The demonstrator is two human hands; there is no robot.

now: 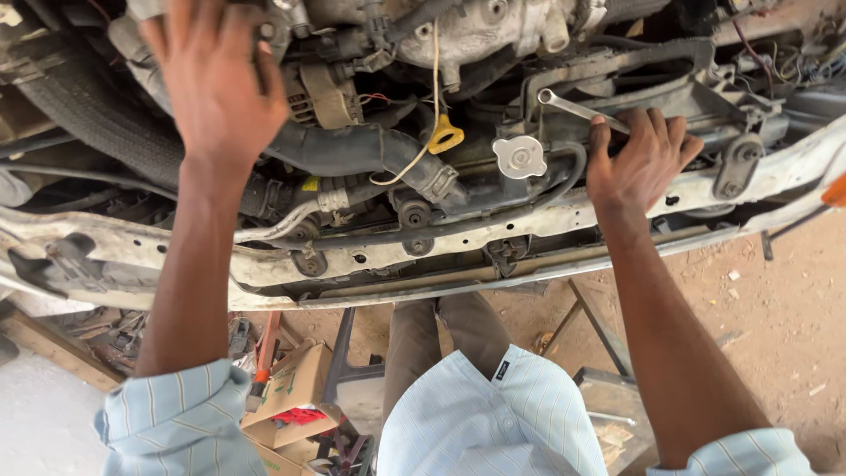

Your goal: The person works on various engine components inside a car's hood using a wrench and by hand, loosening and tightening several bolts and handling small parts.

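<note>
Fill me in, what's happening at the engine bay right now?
A person in a light blue striped shirt leans over an open engine bay. The right hand is closed on the handle of a metal wrench, whose ring end lies near the radiator support, beside the round metal radiator cap. The left hand reaches, fingers spread, deeper toward the engine, above a thick black hose; it holds nothing visible. A yellow dipstick handle sits between the hands.

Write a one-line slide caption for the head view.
Leaning over an open engine bay, left hand reaching among the hoses, right hand gripping a wrench beside the radiator cap.
</note>
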